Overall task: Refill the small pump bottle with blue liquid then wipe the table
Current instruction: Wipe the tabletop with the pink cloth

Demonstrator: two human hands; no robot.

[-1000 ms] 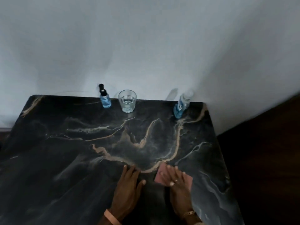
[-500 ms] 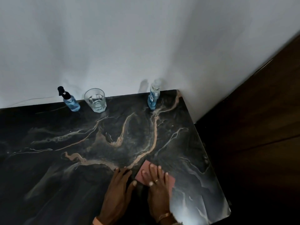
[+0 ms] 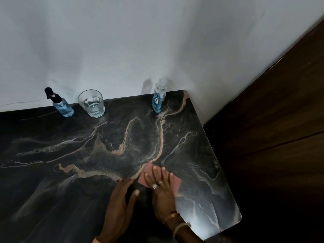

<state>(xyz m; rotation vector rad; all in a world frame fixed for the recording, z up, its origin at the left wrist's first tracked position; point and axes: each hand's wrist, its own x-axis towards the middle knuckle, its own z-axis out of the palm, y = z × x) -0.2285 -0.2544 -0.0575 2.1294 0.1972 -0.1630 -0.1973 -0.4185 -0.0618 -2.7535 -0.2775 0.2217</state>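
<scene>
— Compared with a second ago, what is seen to have moved?
— Both hands and the pink cloth (image 3: 162, 178) are found nearer the bench's right edge; the bottles and glass are shown further left in view.

— How is the right hand (image 3: 162, 192) held?
— It is laid flat on the cloth, fingers straight and spread, pressing it to the bench (image 3: 52, 181).

— And the left hand (image 3: 121, 206)?
— It is rested flat on the bench just beside the cloth, fingers straight, nothing gripped.

— Where is the small pump bottle (image 3: 61, 104) placed?
— It is stood at the back by the wall, blue liquid inside. A glass (image 3: 91, 103) is set just beside it, and the larger blue bottle (image 3: 158, 97) is stood well apart, near the back right corner.
</scene>
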